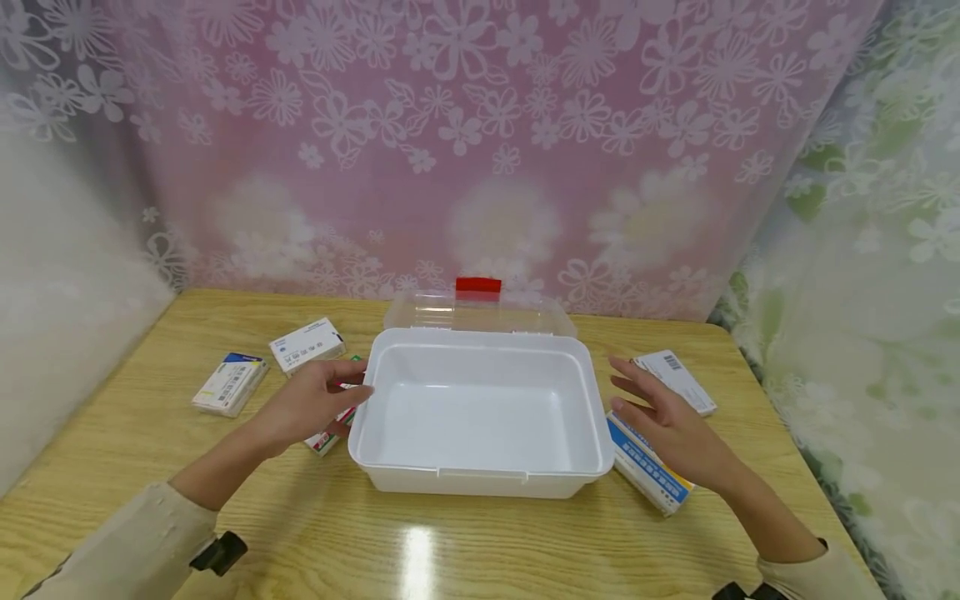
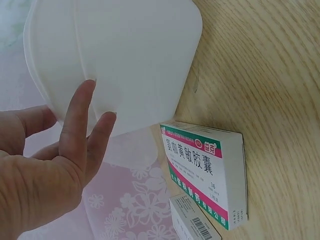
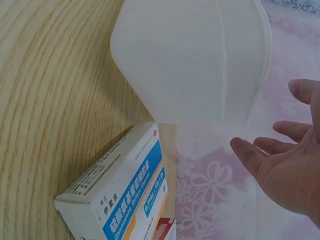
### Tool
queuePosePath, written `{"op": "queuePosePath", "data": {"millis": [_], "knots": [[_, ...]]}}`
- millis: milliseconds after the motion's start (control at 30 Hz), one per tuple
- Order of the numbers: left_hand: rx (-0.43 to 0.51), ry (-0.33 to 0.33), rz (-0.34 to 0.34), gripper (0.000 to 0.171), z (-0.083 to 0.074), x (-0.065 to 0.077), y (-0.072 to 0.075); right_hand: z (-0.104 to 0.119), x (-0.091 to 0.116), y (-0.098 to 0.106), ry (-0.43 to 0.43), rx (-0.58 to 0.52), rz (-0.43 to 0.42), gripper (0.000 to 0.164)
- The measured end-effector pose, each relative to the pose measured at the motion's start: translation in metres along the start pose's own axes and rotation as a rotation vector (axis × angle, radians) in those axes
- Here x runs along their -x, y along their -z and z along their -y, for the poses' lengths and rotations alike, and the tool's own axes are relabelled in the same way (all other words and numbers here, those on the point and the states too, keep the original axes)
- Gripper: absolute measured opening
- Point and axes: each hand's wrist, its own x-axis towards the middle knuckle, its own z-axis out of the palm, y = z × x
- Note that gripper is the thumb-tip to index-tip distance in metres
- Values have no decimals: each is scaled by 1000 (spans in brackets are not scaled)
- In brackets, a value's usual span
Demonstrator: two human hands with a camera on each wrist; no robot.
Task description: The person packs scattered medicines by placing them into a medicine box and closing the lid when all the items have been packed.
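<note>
A white plastic storage box (image 1: 480, 483) stands on the table with its clear lid (image 1: 427, 312) tipped back behind it. The lid carries a red handle (image 1: 477, 289). At the box's left end my left hand (image 1: 311, 402) pinches the rim, thumb at the edge and fingertips (image 2: 102, 122) against the outer wall. Beside that hand lies a green, white and pink medicine box (image 2: 200, 172), partly hidden in the head view. My right hand (image 1: 667, 429) hovers off the right end, fingers relaxed and apart from the rim. Under it is a blue and white medicine box (image 1: 647, 467).
Two more medicine boxes lie on the left, one white (image 1: 307, 343) and one with a blue end (image 1: 230, 385). Another white medicine box (image 1: 675, 379) lies beyond my right hand. A pink floral curtain (image 1: 480, 167) hangs behind the wooden table (image 1: 337, 533).
</note>
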Motion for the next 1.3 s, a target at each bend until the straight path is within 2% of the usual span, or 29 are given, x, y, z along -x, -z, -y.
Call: {"op": "queuePosePath", "data": {"millis": [300,567,767,1000,1300], "knots": [[18,16,-29,52,6,1,-1,-13,-1,12,14,88,-13,57],[61,22,-38,51,12,5,0,-38,-7,33,-47,245,-68,59],[76,2,-45,51,10,5,0,-66,-10,50,-59,345,-104,60],[69,-14,-52,49,4,4,-3,-94,-11,67,-167,417,-111,64],[69,-16,-74,48,6,3,-5,-113,-21,68,-286,501,-105,76]]}}
